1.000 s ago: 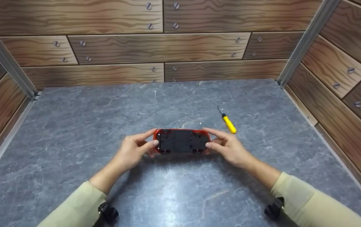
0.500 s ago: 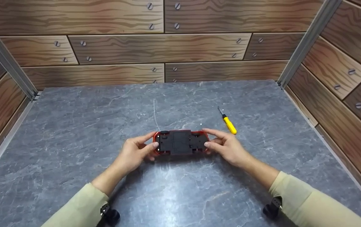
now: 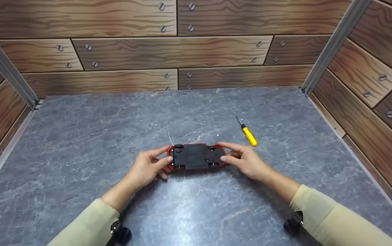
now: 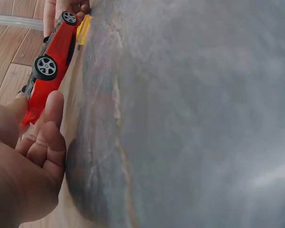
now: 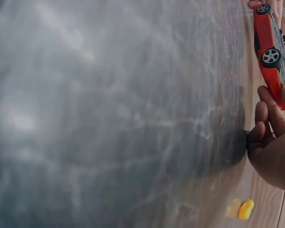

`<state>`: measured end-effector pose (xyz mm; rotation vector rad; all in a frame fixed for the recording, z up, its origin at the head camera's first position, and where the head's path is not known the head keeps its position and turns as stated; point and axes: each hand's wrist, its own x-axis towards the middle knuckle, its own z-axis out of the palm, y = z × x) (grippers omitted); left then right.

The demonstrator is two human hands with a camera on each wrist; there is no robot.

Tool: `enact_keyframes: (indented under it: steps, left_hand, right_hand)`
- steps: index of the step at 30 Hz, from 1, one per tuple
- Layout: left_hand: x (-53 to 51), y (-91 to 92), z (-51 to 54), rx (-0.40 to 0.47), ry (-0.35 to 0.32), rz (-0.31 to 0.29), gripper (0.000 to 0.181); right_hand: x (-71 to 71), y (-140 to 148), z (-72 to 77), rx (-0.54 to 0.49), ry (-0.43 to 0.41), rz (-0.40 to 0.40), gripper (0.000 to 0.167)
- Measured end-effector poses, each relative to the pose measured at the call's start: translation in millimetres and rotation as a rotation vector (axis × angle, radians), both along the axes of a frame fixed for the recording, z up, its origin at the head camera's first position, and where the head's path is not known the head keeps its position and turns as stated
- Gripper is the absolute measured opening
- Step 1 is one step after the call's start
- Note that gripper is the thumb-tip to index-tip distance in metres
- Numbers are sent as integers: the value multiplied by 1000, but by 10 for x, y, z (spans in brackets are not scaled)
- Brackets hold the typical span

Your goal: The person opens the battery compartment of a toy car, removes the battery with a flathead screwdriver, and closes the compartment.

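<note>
A red toy car (image 3: 196, 156) is held upside down above the table, its black underside and wheels facing up. My left hand (image 3: 148, 164) pinches the car's left end between thumb and fingers. At the other end my right hand (image 3: 245, 160) pinches it the same way. From the side, the left wrist view shows the red body (image 4: 61, 52) and silver-spoked wheels, with the left hand (image 4: 33, 152) at the near end. In the right wrist view the car (image 5: 270, 52) is tilted, its near end between the right thumb and fingers (image 5: 275, 118).
A screwdriver (image 3: 249, 135) with a yellow handle lies on the grey marbled table (image 3: 96, 136), behind the right hand. A small white speck (image 3: 217, 135) lies left of it. Wood-patterned walls (image 3: 172, 51) enclose the back and sides.
Both hands have shifted slightly toward the person with the car between them, tilting its underside a little. The screwdriver stays where it was.
</note>
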<state>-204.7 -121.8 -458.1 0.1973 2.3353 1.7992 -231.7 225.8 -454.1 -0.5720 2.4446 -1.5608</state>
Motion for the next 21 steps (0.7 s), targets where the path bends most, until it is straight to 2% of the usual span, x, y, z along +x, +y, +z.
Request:
enact_keyframes:
  steps: [10, 21]
  left_hand:
    - [-14, 9, -19, 0, -19, -26, 53]
    - [-38, 10, -12, -29, -83, -31, 53]
  right_hand:
    - [-19, 16, -19, 53, -9, 12, 53]
    - [-22, 15, -2, 110, -50, 1, 52]
